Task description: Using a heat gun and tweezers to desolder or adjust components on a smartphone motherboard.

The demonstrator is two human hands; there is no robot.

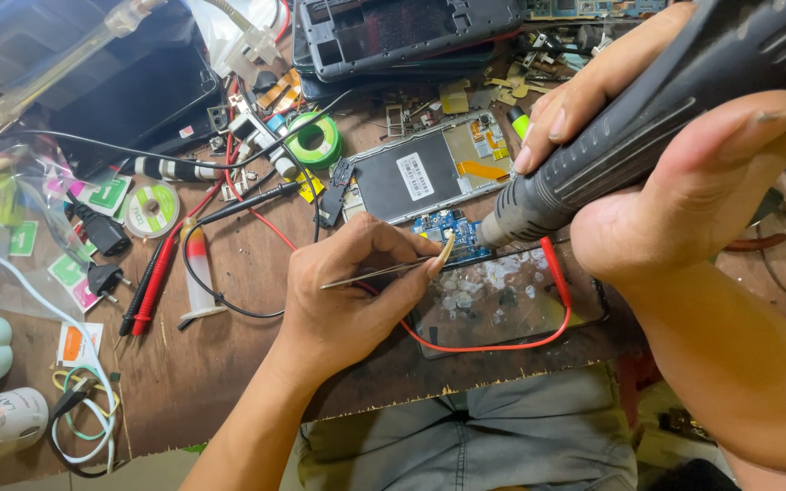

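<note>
My left hand pinches thin metal tweezers, their tips resting at a small blue circuit board on the wooden bench. My right hand grips a dark grey hot-air tool and points its nozzle down at the same board from the right. Just behind the board lies an opened phone showing its black battery and gold parts. In front of the board sits a cracked glass panel ringed by a red wire.
Red and black probes, solder wick reels, a green tape roll, plugs, cables and small parts crowd the left and back of the bench. Stacked phone frames lie at the back. My lap in grey trousers is below the edge.
</note>
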